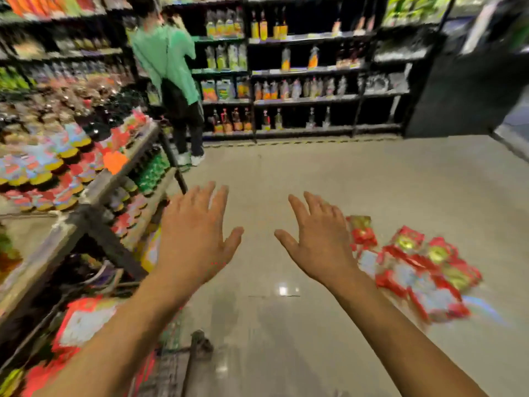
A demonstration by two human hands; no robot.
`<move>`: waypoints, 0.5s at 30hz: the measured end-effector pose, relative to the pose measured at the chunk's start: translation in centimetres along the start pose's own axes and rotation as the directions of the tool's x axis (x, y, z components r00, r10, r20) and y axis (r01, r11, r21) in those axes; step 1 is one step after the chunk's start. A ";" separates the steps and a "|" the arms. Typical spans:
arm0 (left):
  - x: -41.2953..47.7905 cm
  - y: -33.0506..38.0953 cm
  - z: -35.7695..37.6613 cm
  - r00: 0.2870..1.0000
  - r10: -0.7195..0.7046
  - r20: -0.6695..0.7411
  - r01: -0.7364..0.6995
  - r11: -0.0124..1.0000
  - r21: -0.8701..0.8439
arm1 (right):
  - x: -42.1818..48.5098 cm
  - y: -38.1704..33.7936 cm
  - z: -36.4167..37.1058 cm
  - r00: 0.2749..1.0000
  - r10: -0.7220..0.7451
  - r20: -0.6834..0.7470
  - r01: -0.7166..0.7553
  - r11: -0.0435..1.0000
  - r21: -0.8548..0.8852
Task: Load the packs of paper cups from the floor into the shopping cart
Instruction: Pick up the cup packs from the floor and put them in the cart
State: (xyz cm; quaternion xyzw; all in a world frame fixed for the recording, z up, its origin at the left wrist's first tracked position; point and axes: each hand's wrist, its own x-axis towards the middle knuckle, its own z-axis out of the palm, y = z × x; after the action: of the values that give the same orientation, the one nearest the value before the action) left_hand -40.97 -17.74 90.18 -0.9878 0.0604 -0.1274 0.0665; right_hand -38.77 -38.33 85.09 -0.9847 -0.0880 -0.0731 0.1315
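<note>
Several red packs of paper cups (pixel 415 270) lie in a loose pile on the grey floor at the right. My right hand (pixel 317 239) hovers just left of the pile with fingers spread, holding nothing. My left hand (pixel 197 233) is stretched out beside it, also spread and empty. At the lower left stands the shopping cart (pixel 171 365), its wire side blurred, with a red and white pack (pixel 86 319) lying inside under my left forearm.
A shelf unit (pixel 86 213) of colourful jars and packets runs along the left, close to the cart. A person in a green shirt (pixel 169 70) stands at the far bottle shelves (pixel 303 73). Open floor (pixel 286 173) lies ahead.
</note>
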 end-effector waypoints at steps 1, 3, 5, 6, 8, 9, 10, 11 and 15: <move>2.1 2.8 0.2 0.999 0.049 -0.003 -0.049 0.999 -0.002 | 0.0 2.9 -0.3 0.998 0.056 -0.004 -0.056 0.998 0.007; 6.2 8.4 0.6 0.991 0.133 0.002 -0.132 0.991 -0.025 | -0.1 9.2 -1.1 0.987 0.163 0.003 -0.163 0.987 -0.002; 10.0 14.3 1.0 0.976 0.216 -0.003 -0.216 0.975 -0.049 | 0.0 15.7 -2.0 0.965 0.262 -0.011 -0.262 0.965 0.002; 11.8 17.0 1.3 0.968 0.250 -0.011 -0.250 0.967 -0.052 | 0.3 18.8 -2.4 0.952 0.305 -0.026 -0.305 0.952 0.005; 15.3 21.8 2.1 0.952 0.307 -0.016 -0.307 0.949 -0.067 | 1.2 24.5 -3.3 0.931 0.362 -0.050 -0.364 0.931 -0.015; 16.9 23.8 2.6 0.942 0.334 -0.013 -0.334 0.940 -0.074 | 1.6 26.9 -3.7 0.923 0.382 -0.048 -0.384 0.923 -0.028; 18.3 25.6 3.2 0.934 0.358 -0.007 -0.357 0.931 -0.078 | 2.1 29.0 -4.0 0.915 0.400 -0.049 -0.402 0.915 -0.030; 19.6 27.2 3.8 0.927 0.375 -0.002 -0.374 0.924 -0.082 | 2.6 30.9 -4.2 0.909 0.414 -0.059 -0.416 0.909 -0.025; 24.5 31.7 6.3 0.914 0.405 0.026 -0.400 0.909 -0.118 | 6.1 36.3 -4.1 0.896 0.437 -0.072 -0.439 0.898 -0.017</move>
State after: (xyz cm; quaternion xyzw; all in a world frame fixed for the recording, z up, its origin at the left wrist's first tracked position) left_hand -19.04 -51.50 85.47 -0.9591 0.2680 -0.0826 0.0383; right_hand -26.37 -73.00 81.04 -0.9782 0.1416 -0.0758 0.1313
